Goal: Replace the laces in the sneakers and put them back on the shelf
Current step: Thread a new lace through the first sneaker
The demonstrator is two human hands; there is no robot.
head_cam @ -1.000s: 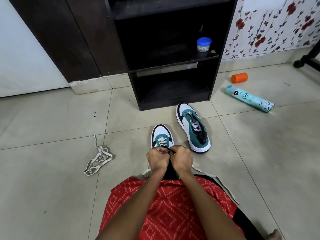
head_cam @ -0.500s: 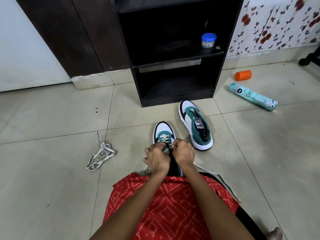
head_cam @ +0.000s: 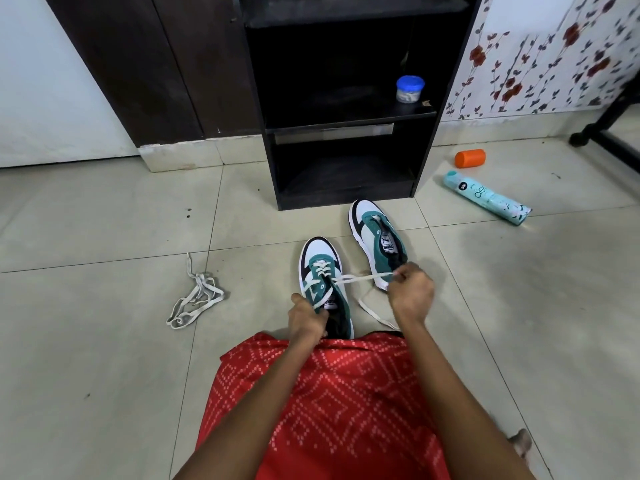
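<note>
The left hand [head_cam: 308, 320] curls its fingers round the side of the near sneaker [head_cam: 320, 271] to stop it sliding; the right hand [head_cam: 410, 292] pinches the white lace [head_cam: 360, 278] and holds it tight out to the right, I think to pull it through a hole; this sneaker sits on the floor [head_cam: 104, 341] just past the lap [head_cam: 329, 393], its long way running from lap to shelf [head_cam: 346, 119], toe at the shelf end; the second sneaker [head_cam: 377, 237] lies just beside, toe the same way.

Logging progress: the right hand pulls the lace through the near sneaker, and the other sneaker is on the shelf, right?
No. The head view shows the other sneaker on the floor in front of the shelf. The right hand pulls the lace through the near sneaker.
</note>
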